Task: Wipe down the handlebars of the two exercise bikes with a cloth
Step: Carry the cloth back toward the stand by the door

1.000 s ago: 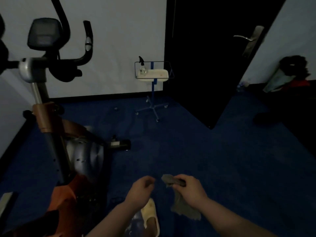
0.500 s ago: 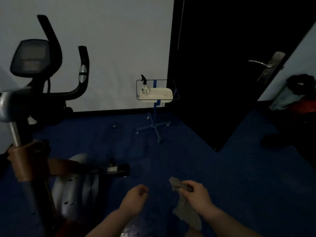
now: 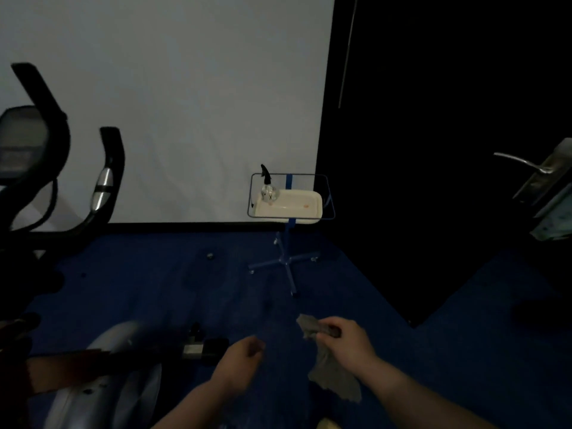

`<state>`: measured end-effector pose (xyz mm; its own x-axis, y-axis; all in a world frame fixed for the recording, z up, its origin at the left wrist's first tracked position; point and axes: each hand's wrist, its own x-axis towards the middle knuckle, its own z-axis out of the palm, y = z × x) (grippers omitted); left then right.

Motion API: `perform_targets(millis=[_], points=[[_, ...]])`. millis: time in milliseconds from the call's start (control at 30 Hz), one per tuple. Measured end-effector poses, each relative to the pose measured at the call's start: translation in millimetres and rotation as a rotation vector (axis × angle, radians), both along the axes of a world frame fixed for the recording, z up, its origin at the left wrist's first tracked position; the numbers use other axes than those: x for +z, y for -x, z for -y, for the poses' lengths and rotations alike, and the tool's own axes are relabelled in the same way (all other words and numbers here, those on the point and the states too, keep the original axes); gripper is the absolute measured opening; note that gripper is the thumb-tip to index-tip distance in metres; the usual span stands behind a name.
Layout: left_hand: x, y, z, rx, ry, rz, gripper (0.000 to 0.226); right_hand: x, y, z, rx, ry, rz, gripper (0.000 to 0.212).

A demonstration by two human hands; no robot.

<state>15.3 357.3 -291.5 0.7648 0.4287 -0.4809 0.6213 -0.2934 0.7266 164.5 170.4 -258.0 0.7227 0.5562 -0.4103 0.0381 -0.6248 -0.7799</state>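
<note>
Grey cloth (image 3: 332,377): gripped in right hand (image 3: 348,343); left hand (image 3: 240,359) curled, empty. Handlebar (image 3: 105,187) not yet touched; wiping judged entirely outstanding, second bike unseen.

The cloth (image 3: 335,382) is plain grey. The exercise bike's handlebar (image 3: 106,181) is black with a silver band; its body (image 3: 102,382) is silver-grey. The carpet (image 3: 464,351) is deep blue, the wall (image 3: 185,103) white, the door (image 3: 433,150) black. A cream tray (image 3: 311,216) sits on a blue stand (image 3: 289,261).
</note>
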Motion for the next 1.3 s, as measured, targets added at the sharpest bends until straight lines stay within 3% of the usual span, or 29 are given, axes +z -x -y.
perform_targets(millis=[200,500,933,1300], points=[[8.0,-80.4,3.8,0.054,-0.004,0.091,0.016,-3.0,-75.1,-2.4,-0.077,0.001,-0.058,0.014],[0.4,-148.8,-41.0,0.053,-0.008,0.050,0.017,-20.2,-135.6,-55.5,-0.073,0.061,-0.148,0.019],[-5.1,-246.0,-176.8,0.096,0.012,0.078,0.015,-23.0,-232.3,-172.7,-0.116,0.106,-0.111,0.017],[-15.0,-329.7,-214.5,0.145,0.044,0.015,0.016,-48.8,-337.8,-229.1,-0.169,0.201,-0.043,0.018]])
